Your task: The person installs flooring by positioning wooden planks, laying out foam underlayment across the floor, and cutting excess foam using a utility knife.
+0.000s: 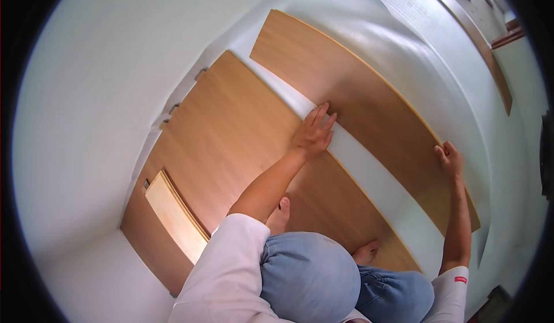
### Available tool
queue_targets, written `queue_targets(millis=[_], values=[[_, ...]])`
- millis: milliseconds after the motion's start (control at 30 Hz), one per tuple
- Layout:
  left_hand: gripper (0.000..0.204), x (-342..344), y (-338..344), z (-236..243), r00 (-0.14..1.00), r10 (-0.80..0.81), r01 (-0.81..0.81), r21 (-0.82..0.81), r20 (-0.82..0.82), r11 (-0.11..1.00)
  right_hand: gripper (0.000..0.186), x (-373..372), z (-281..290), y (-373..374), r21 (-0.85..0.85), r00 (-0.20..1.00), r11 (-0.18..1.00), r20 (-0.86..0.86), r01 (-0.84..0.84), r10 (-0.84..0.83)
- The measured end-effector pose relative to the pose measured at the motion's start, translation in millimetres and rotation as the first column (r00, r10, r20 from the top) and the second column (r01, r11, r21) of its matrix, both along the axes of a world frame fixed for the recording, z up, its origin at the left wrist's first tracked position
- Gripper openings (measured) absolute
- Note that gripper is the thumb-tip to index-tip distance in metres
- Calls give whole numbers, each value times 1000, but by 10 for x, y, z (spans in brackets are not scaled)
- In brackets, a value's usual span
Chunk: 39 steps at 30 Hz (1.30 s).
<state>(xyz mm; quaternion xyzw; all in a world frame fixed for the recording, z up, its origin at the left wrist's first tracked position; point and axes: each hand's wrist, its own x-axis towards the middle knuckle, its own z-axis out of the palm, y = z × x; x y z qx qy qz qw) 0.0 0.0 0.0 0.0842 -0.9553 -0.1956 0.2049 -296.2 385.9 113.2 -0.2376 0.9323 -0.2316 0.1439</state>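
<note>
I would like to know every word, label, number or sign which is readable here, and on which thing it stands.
Red label on the right white sleeve: pale marks, too small to read.
Loose plank at the right hand: no lettering visible.
Laid planks: none visible.

White wall [115, 80] on L; dark obj. [546, 161] at R edge (can't ID); red-brown strip [508, 38] nr top R.
</note>
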Motion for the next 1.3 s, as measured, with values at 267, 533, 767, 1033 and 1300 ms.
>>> queue_targets(millis=[267,533,767,1033,1300], values=[[52,309,425,53,998,29,-27,26,-50,999,50,798,-396,497,-56,988,995,134,88,-80],[55,251,384,113,996,92,-92,5,-15,996,50,1081,-548,240,-70,975,988,185,135,-120],[58,232,404,42,993,116,-115,-26,7,993,52,1186,-542,74,-14,985,994,138,111,-108],[57,56,422,-29,969,238,-219,-224,62,950,65,1132,-486,-181,143,999,988,-17,52,-51],[55,-139,425,-93,987,163,-157,-280,-3,947,63,1285,-626,-149,166,985,978,99,125,-142]])
